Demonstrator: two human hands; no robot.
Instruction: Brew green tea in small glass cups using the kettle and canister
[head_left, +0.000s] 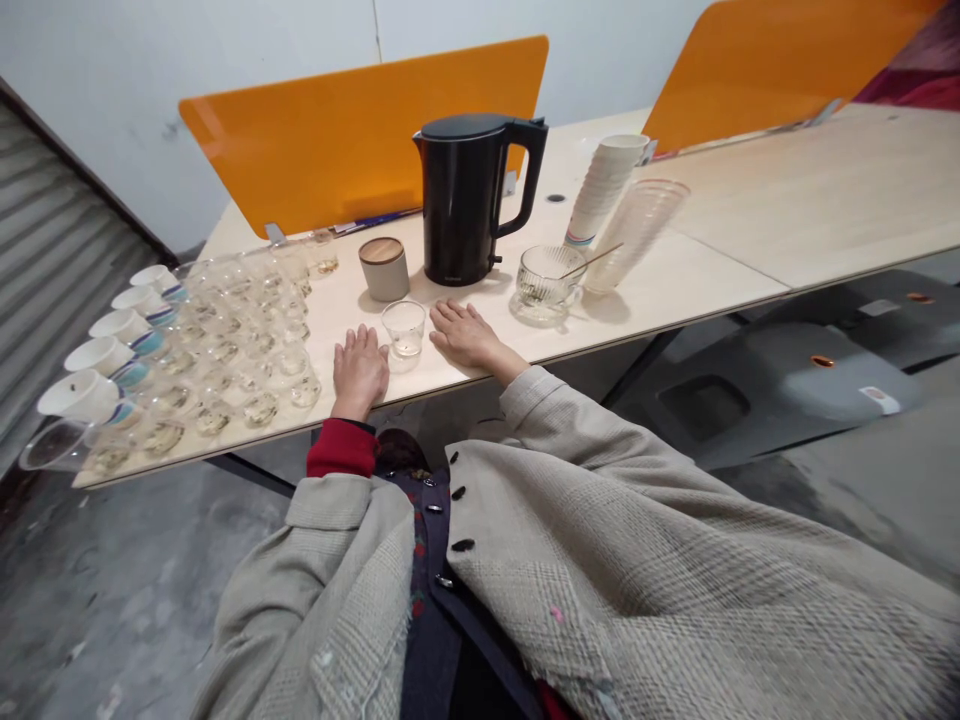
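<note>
In the head view, the left hand (361, 372) and right hand (466, 335) are resting palm-down on a pale wooden table (675, 262), fingers lying flat and close together, gripping nothing. A small clear glass cup (403, 333) holding a little liquid is standing between them, just beside both, while a matte black electric kettle (461, 200) is standing farther away.

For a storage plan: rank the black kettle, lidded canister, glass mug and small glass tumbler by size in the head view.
1. Black kettle
2. Glass mug and lidded canister: too alike to rank
3. Small glass tumbler, nearest the camera
</note>
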